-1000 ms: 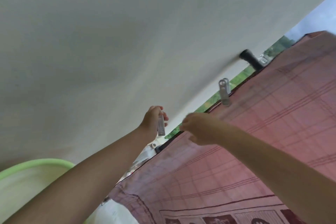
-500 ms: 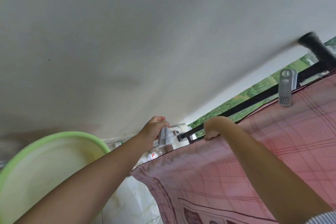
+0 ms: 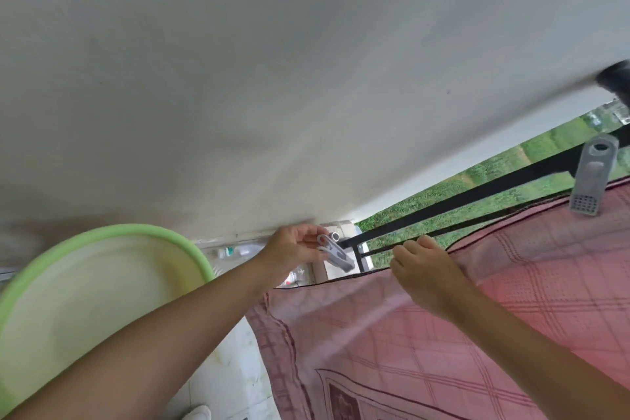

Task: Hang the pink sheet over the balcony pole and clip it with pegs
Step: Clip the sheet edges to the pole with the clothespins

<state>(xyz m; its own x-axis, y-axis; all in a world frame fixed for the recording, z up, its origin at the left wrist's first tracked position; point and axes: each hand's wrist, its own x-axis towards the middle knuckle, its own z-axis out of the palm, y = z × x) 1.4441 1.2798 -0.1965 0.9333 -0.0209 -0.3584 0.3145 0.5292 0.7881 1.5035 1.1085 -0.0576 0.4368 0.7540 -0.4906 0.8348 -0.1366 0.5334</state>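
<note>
The pink checked sheet (image 3: 477,317) hangs over the black balcony pole (image 3: 477,193), filling the lower right. One grey peg (image 3: 354,177) is clipped on its top edge at the far right. My right hand (image 3: 424,274) rests on the sheet's top edge near its left end, fingers curled over the fold. My left hand (image 3: 295,251) holds a second grey peg (image 3: 335,252) just left of the sheet's corner, a short gap from the right hand.
A light green plastic basin (image 3: 191,249) is propped at the left under my left forearm. The white ceiling (image 3: 272,78) fills the upper view. Black railing bars (image 3: 358,256) and green grass lie beyond. White floor tiles (image 3: 231,368) show below.
The view has dropped and swung left, bringing the basin and railing into sight. My left hand has turned the peg so its jaws point toward the sheet's edge; my right hand stays on the fold.
</note>
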